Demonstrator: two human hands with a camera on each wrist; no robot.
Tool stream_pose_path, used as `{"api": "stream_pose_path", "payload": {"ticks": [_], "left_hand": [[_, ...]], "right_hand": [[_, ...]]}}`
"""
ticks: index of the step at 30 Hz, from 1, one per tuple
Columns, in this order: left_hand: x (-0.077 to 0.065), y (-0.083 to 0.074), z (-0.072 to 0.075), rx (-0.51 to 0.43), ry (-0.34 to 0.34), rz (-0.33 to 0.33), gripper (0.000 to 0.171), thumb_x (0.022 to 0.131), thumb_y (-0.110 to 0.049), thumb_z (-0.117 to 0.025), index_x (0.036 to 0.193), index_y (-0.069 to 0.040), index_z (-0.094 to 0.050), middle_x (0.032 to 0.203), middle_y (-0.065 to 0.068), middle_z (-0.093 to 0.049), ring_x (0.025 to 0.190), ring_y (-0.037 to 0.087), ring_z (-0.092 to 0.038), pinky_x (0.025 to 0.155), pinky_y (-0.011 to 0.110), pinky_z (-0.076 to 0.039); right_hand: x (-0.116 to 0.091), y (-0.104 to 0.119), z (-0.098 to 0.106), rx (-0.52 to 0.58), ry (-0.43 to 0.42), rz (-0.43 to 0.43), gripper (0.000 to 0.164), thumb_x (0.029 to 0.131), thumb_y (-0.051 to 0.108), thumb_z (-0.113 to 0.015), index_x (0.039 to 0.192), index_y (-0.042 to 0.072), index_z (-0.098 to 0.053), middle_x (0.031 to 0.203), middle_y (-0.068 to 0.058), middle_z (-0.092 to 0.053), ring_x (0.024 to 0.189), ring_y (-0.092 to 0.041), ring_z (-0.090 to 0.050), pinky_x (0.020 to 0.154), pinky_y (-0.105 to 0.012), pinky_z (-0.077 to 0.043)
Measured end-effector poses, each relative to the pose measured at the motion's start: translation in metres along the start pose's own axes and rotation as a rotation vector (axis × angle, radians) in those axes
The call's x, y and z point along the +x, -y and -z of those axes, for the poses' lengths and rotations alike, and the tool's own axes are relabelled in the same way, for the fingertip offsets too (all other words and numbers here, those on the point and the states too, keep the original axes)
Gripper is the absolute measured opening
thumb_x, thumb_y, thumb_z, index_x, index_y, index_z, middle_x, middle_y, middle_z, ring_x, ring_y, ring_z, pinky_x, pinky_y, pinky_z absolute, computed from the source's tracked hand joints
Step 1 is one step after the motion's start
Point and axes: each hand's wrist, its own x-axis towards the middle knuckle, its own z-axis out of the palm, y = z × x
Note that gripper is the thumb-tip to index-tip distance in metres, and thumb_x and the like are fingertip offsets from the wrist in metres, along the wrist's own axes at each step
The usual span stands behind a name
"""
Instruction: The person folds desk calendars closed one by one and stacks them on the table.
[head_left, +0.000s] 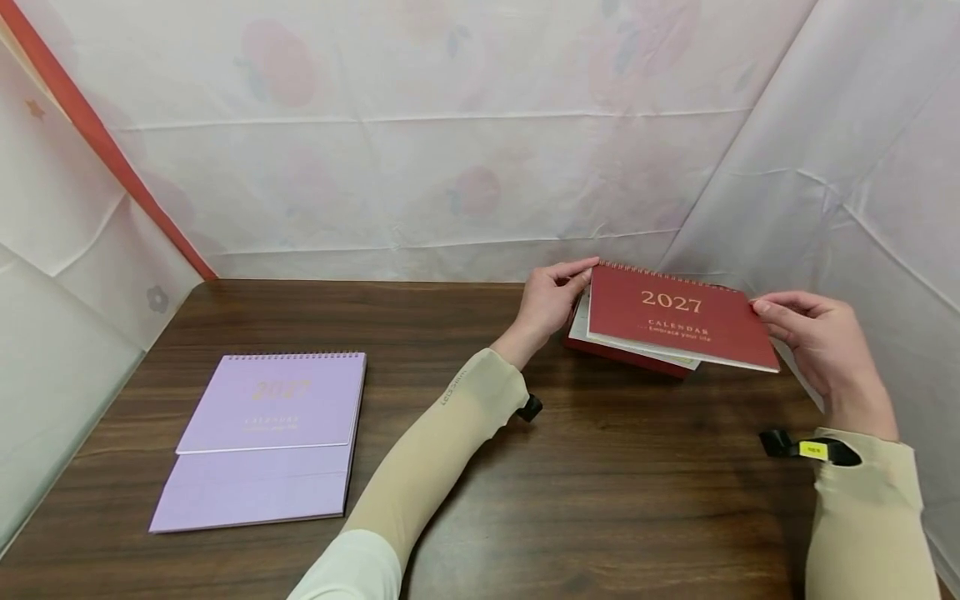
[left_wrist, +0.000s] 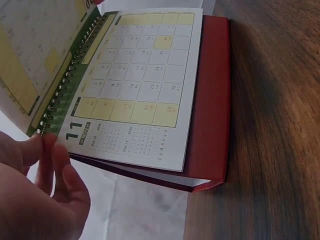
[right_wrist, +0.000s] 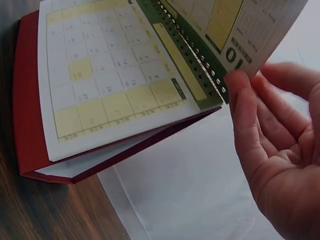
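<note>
A red 2027 desk calendar (head_left: 678, 312) stands at the back right of the table, its cover and front pages raised at a slant. At its top left corner, beside the coil binding, my left hand (head_left: 551, 302) pinches the calendar. My right hand (head_left: 821, 342) pinches the lifted pages near their right edge between thumb and fingers. In the left wrist view, a November page (left_wrist: 135, 75) with yellow and white date squares lies over the red base (left_wrist: 212, 95). The right wrist view shows the back of a lifted page (right_wrist: 250, 30) marked 10 in my fingers.
A lilac 2027 calendar (head_left: 273, 408) lies on the left of the dark wooden table (head_left: 600, 500). Pale fruit-patterned curtains (head_left: 412, 167) hang behind the table and along both sides. Black straps (head_left: 810, 450) with cameras sit at my wrists.
</note>
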Motion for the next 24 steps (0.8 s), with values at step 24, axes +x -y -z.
{"api": "stream_pose_path", "payload": {"ticks": [24], "left_hand": [[0.002,0.009,0.004,0.018,0.033,-0.006,0.037,0.092,-0.010,-0.073,0.128,-0.019,-0.069,0.098,-0.001,-0.066,0.087,0.014,-0.064,0.071,0.030,-0.053]], "right_hand": [[0.013,-0.025,-0.002,-0.499,-0.050,-0.080,0.010,0.089,-0.002,-0.073,0.090,0.005,-0.065,0.077,0.008,-0.072,0.065,-0.007,-0.070,0.059,-0.019,-0.054]]}}
